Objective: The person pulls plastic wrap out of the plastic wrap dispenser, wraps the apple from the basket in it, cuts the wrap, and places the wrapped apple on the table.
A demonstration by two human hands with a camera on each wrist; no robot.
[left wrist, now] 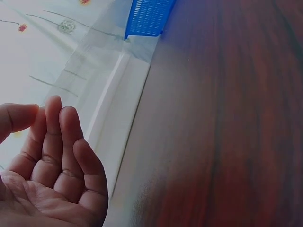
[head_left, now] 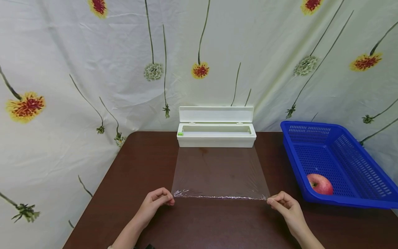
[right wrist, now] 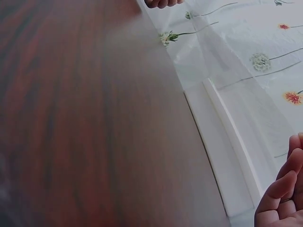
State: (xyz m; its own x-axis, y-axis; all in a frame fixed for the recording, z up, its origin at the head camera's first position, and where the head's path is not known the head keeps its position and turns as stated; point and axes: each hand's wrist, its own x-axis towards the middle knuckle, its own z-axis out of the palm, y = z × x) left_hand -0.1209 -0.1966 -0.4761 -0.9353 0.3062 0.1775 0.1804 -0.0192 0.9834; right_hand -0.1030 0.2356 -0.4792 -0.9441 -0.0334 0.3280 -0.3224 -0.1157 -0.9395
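A sheet of clear plastic wrap (head_left: 219, 173) stretches out from a white wrap dispenser box (head_left: 216, 141), whose lid (head_left: 216, 114) stands raised at the back. My left hand (head_left: 157, 200) pinches the near left corner of the film between thumb and forefinger. At the near right corner, my right hand (head_left: 286, 207) pinches it the same way. The front edge runs nearly straight between both hands and looks crinkled. In the left wrist view the thumb meets the forefinger of the left hand (left wrist: 61, 161); the right wrist view shows only part of the right hand (right wrist: 284, 194).
A blue plastic basket (head_left: 339, 152) stands on the right side of the dark brown table (head_left: 143, 159), with a red apple (head_left: 320, 184) in its near left corner. Behind the table hangs a white flowered cloth (head_left: 124, 52).
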